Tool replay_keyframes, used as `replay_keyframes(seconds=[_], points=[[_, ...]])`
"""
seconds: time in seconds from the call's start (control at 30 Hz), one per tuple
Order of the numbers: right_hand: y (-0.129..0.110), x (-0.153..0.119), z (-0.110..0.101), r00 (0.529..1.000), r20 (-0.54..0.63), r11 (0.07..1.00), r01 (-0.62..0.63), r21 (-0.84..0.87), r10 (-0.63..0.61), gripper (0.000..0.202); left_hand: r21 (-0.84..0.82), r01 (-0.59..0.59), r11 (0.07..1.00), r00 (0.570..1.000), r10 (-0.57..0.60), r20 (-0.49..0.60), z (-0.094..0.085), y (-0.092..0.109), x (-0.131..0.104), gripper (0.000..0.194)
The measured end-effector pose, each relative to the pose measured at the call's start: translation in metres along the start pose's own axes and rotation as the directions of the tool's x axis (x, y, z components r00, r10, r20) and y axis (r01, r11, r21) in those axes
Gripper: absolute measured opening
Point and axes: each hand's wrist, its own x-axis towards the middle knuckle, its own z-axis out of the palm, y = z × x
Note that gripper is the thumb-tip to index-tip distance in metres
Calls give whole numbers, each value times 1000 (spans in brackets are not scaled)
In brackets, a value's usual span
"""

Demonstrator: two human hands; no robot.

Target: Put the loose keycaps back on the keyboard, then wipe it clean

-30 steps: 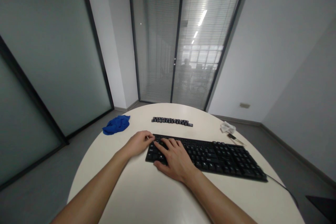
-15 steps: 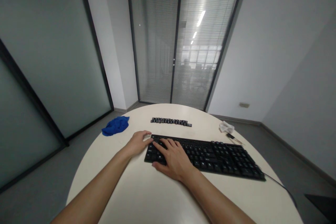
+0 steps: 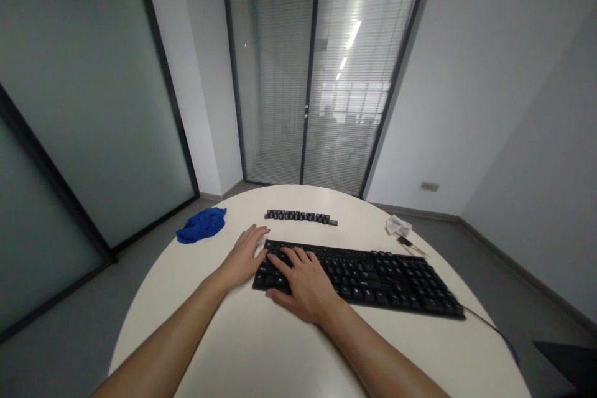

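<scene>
A black keyboard (image 3: 373, 277) lies on the round cream table (image 3: 261, 354), its cable running off to the right. My right hand (image 3: 303, 283) rests over the keyboard's left part, fingers spread on the keys and thumb at the near edge. Beside the keyboard's left end is my left hand (image 3: 245, 255), its fingers apart and the thumb reaching to the keyboard's corner. Neither hand has anything gripped in it. Beyond the keyboard, loose black keycaps (image 3: 298, 216) stand in rows. The keys beneath my right hand are hidden.
A crumpled blue cloth (image 3: 201, 225) lies at the table's left edge. Near the right edge are a crumpled white tissue (image 3: 398, 224) and a small brush (image 3: 410, 245). Glass doors with blinds (image 3: 303, 87) and a white wall (image 3: 466, 74) stand behind.
My left hand's fingers have lifted and stretched out forward, away from the keyboard's top left corner. My right hand stays on the keys. The whole view has shifted slightly.
</scene>
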Motion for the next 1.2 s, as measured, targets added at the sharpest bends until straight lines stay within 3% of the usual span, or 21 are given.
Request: replay_keyframes(seconds=[0.07,0.2,0.33,0.47,0.6,0.73,0.83,1.03,1.13,1.2], points=[[0,0,0,1000,-13,1000,4,0,-4,68,-14,-79,997,997,79,4,1,11,-2,44],[-1,-2,1,999,-37,1000,11,5,-11,68,9,-127,992,986,125,110,4,28,-7,48],[2,-5,2,999,-45,1000,18,14,-17,76,75,-160,984,968,141,209,5,32,-10,58],[15,-15,-9,1000,-23,1000,-6,-5,6,88,129,-216,968,953,180,242,3,29,-9,61],[38,-31,-29,986,84,990,-139,-33,142,101,181,-232,956,949,182,257,0,28,-7,60],[52,-42,-41,933,248,964,-267,-11,261,103,223,-219,950,945,150,290,-5,27,-7,62],[50,-42,-39,940,240,966,-256,21,244,98,241,-191,952,953,121,279,-11,22,-7,63],[35,-34,-27,978,96,981,-191,30,188,96,268,-155,951,978,110,176,-18,16,-6,62],[33,-33,-27,980,65,981,-189,33,187,98,275,-163,947,984,135,115,-10,34,-7,53],[35,-33,-32,984,51,984,-172,51,169,86,270,-188,944,981,164,108,0,53,-7,52]])
